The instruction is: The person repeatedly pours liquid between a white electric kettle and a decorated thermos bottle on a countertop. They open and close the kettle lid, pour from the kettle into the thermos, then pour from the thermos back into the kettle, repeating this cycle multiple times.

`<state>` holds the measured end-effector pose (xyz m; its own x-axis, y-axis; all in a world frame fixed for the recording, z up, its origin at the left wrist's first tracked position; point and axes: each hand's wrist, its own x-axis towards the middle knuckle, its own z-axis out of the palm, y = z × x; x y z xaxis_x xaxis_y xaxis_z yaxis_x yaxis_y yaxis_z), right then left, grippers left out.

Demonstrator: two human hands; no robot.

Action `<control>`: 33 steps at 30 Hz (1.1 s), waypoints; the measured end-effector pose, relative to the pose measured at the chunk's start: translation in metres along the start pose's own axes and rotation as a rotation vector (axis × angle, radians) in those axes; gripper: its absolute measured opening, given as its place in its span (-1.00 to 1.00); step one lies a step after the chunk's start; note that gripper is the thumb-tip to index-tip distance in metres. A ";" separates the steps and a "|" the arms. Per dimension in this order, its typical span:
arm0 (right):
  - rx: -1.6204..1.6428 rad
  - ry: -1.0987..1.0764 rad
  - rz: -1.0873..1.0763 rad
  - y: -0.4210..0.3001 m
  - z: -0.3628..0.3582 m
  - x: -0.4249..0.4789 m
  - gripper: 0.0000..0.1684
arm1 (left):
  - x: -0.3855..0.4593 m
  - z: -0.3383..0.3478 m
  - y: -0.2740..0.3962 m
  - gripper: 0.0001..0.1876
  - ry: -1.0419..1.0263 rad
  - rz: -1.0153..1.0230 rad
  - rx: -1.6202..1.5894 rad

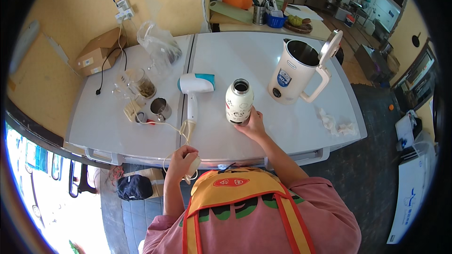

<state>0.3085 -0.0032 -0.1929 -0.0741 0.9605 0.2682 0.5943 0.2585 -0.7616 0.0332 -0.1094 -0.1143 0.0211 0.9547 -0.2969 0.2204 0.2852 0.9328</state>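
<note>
My right hand (253,127) grips the lower side of a cream insulated bottle (237,104), which bears small drawings. The bottle is upright on the white tabletop (219,141), uncapped, its steel mouth showing. At the front edge my left hand (182,162) is closed around a small cream-coloured piece (194,165); cannot tell whether it is a plug or a cap. A pale cord loops about that hand and runs up to a white and teal hair dryer (196,83) lying left of the bottle. To the bottle's right, a cream electric kettle (291,77) stands with its lid raised.
A steel mug (163,111), a glass jar (143,86) with dried contents, and a clear plastic bag (157,40) occupy the left side. Behind them sits a cardboard box (102,51). Crumpled tissues (328,121) lie at the right. Cords trail from a wall socket (124,10).
</note>
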 end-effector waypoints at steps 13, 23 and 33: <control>-0.015 0.004 -0.011 0.008 0.004 -0.001 0.09 | 0.006 -0.001 0.001 -0.82 -0.008 0.008 0.048; -0.004 -0.008 -0.018 0.004 0.002 -0.001 0.19 | 0.006 0.001 0.006 -0.81 -0.024 -0.023 0.028; 0.303 0.218 0.003 0.017 0.016 -0.015 0.17 | 0.015 0.019 -0.008 -0.78 -0.004 0.001 -0.327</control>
<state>0.3064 -0.0113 -0.2190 0.1186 0.9253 0.3601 0.3276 0.3059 -0.8939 0.0502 -0.0994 -0.1301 0.0247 0.9549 -0.2958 -0.1047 0.2968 0.9492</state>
